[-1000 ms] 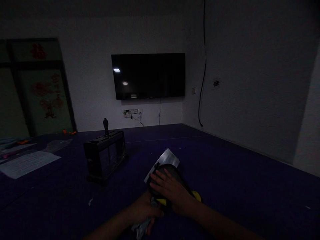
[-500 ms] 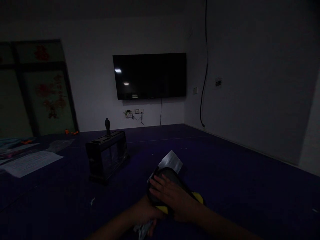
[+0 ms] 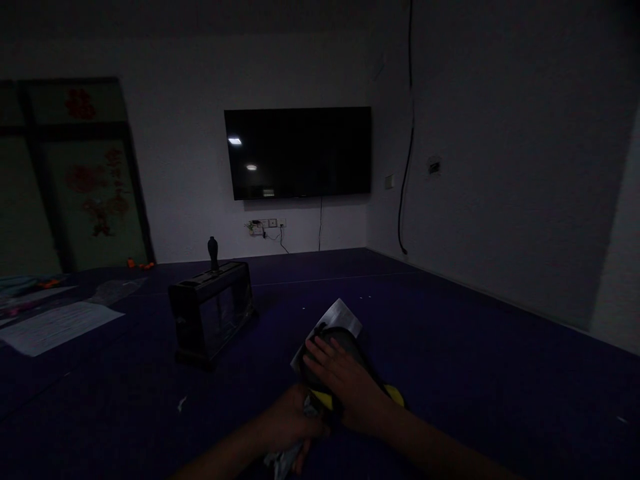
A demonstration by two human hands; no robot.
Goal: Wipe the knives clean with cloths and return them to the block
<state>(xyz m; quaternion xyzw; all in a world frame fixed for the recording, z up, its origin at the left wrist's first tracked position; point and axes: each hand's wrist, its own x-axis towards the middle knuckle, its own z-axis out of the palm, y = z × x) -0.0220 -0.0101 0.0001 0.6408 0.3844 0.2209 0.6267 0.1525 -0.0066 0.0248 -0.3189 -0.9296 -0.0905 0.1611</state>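
Observation:
In the lower middle of the head view lies a rounded dark grey case (image 3: 345, 339) with black edging and yellow patches. My right hand (image 3: 345, 387) rests on top of it, fingers stretched out and slightly apart. Under the case's far end, a shiny silver flat sheet (image 3: 341, 315) sticks out. To the left, my left hand (image 3: 290, 420) is closed around a crumpled pale cloth or wipe (image 3: 284, 463), close beside the case. Dim light hides the case's near end and finer details.
A black box-shaped frame (image 3: 185, 313) with clear sides and a knob on top stands left on the purple floor (image 3: 400, 320). Printed paper (image 3: 60, 327) and loose items lie far left. A television (image 3: 300, 153) hangs on the wall; a black cable (image 3: 407, 173) dangles beside it.
My right hand has shifted slightly on the case. My left hand has come up a little, and more of the pale crumpled cloth shows at its fingers.

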